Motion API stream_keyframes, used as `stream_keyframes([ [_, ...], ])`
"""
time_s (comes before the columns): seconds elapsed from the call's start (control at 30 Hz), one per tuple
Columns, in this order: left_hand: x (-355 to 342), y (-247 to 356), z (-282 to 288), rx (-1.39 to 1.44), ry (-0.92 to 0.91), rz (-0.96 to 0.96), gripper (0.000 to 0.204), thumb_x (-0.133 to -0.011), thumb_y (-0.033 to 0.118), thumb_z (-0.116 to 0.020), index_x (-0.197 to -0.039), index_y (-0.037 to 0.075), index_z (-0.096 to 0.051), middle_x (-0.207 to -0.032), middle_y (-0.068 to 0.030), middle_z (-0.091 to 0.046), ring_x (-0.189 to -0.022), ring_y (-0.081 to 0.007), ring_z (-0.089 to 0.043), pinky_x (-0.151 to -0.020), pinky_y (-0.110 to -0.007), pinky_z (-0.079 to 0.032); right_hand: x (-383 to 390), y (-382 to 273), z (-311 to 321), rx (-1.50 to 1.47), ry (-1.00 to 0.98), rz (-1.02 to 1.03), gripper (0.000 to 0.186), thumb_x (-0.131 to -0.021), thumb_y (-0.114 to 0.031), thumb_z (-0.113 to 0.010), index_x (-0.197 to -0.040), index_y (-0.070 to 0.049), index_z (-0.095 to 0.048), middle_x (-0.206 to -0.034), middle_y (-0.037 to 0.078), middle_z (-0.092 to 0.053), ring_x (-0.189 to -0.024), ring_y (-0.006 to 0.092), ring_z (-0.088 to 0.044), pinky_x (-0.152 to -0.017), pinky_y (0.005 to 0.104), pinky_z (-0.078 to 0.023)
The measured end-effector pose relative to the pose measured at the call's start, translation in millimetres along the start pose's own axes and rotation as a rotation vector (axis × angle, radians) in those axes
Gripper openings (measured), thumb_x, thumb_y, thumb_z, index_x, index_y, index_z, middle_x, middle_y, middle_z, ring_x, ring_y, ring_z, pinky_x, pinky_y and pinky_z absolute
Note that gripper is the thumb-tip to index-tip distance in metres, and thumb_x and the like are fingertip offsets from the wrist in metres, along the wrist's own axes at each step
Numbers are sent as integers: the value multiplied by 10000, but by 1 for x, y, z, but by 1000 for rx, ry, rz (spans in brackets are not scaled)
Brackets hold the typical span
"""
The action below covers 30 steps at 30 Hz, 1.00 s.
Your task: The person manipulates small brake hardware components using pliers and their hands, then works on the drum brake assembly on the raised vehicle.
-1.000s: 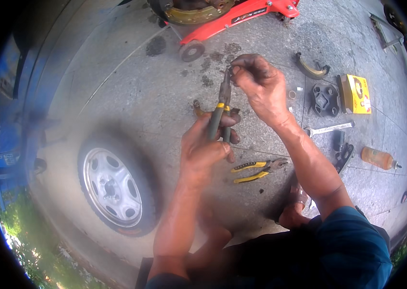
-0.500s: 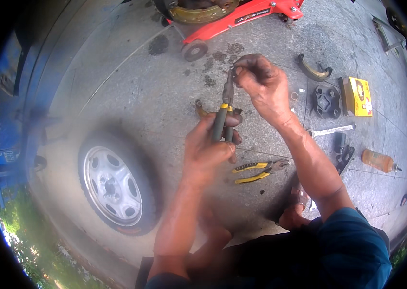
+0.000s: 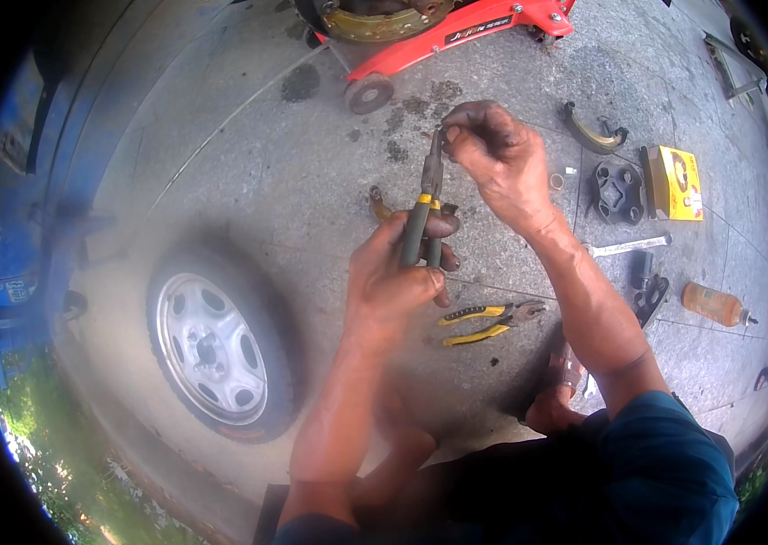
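Observation:
My left hand [image 3: 388,282] is closed round the grey handles, banded in yellow, of slim-nosed pliers [image 3: 430,173], which point up and away from me. My right hand [image 3: 499,163] pinches at the tip of their jaws; the small thing between its fingertips is too small and dark to make out. On the paving below lie yellow-and-black pliers [image 3: 476,334], and a worn part [image 3: 377,204] partly hidden behind my left hand. Right of my right hand are a small ring [image 3: 556,182], a dark four-cornered metal part [image 3: 617,193] and a curved brake shoe [image 3: 594,132].
A red floor jack [image 3: 375,64] stands beneath a hub assembly [image 3: 370,23]. A wheel [image 3: 211,350] lies at left. At right are a yellow box [image 3: 678,182], a long wrench [image 3: 629,246], dark tools [image 3: 649,297] and an amber bottle [image 3: 711,304]. My foot [image 3: 552,409] is below.
Over the last second both hands and the pliers have shifted slightly to the right in the view, along with the floor items. The grip looks the same.

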<state>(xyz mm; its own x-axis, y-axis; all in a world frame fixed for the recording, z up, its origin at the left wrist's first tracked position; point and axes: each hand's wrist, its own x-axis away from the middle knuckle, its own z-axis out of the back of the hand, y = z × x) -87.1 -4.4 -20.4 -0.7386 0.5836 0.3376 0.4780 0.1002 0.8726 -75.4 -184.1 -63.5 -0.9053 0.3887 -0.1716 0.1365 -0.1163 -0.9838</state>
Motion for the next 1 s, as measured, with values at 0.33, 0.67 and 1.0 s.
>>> stream_keyframes([
  [0.33, 3, 6, -6, 31, 76, 4, 510, -636, 114, -649, -1100, -58, -525, -1046, -155, -556, -827, -227, -561, -509, -317, -489, -5, -2, -5, 0, -46, 40, 129, -873, -38, -576, -980, 30, -601, -884, 37, -618, -811, 94, -563, -741, 240, -472],
  [0.67, -33, 59, -27, -185, 314, -304, 362, -738, 28, -459, -1085, -52, -524, -1055, -117, -546, -785, -182, -535, -517, -293, -461, -73, -47, -61, -503, 108, -49, 198, -840, -95, -622, -954, 65, -594, -755, 65, -612, -643, 113, -560, -577, 262, -482],
  [1.0, -53, 71, -29, -162, 348, -452, 268, -711, 85, -526, -968, 17, -561, -776, -32, -535, -627, -98, -472, -487, -246, -364, -94, -46, -75, -568, 108, -163, 193, -830, -139, -670, -904, 25, -599, -697, 52, -588, -589, 124, -541, -526, 257, -461],
])
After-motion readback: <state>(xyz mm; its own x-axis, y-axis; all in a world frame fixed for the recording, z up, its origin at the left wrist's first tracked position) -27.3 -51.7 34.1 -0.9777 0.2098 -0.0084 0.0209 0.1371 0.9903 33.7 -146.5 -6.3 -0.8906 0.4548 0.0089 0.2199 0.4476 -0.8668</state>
